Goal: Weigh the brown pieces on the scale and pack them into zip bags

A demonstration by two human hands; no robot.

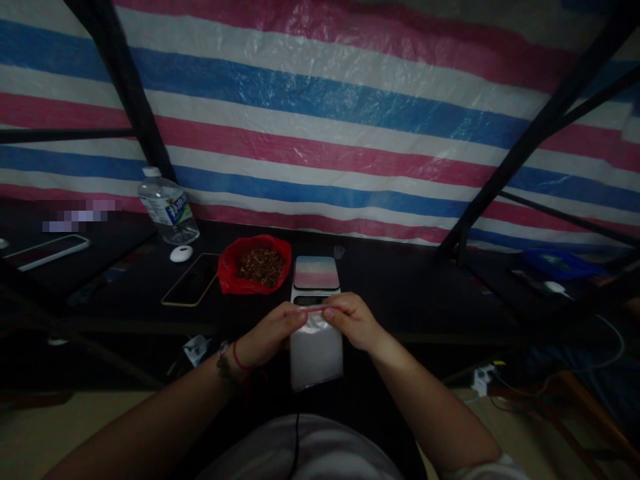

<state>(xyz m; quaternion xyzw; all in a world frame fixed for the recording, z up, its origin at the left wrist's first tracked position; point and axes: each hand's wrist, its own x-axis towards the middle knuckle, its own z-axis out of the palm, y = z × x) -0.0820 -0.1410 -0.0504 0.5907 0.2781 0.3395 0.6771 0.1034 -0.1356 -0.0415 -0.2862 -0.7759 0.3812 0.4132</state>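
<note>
A clear zip-lock bag with a red strip along its top hangs in front of the table edge. My left hand pinches the left end of that strip, and my right hand pinches the right end. The bag looks flat, with nothing visible inside. Just beyond my hands lies a small digital scale with a pastel-striped plate and a dark display partly covered by my fingers. To its left sits a red plastic bag, rolled open, full of small brown granular pieces.
On the dark table, a phone, a white round case and a large bottle stand left of the red bag. A tiny clear cup is behind the scale. Black metal posts slant beside a striped sheet.
</note>
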